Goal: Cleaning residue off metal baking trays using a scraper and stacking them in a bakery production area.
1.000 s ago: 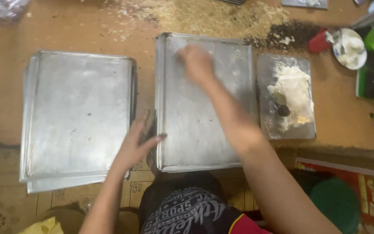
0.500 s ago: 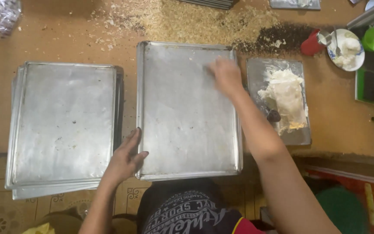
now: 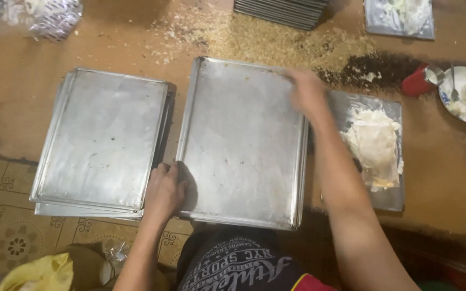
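A large metal baking tray [image 3: 238, 145] lies on the brown floor in front of me. My left hand [image 3: 164, 189] grips its near left corner. My right hand [image 3: 307, 92] rests, blurred, on the tray's far right corner, fingers curled; whether it holds anything I cannot tell. Left of the tray sits a stack of similar metal trays [image 3: 101, 143]. On the right a smaller tray [image 3: 389, 196] carries a pale lump of fat or dough [image 3: 374, 144].
Crumbs and grain [image 3: 276, 37] are scattered on the floor beyond the tray. Another tray stack [image 3: 281, 12] lies at the top. A red cup [image 3: 417, 82] and a plate with a spoon [image 3: 464, 96] stand at the far right. Patterned tiles [image 3: 6, 237] at bottom left.
My right hand has moved across the tray toward its far right corner. My left hand has stayed at the near left corner. The view has shifted, so the trays appear lower.
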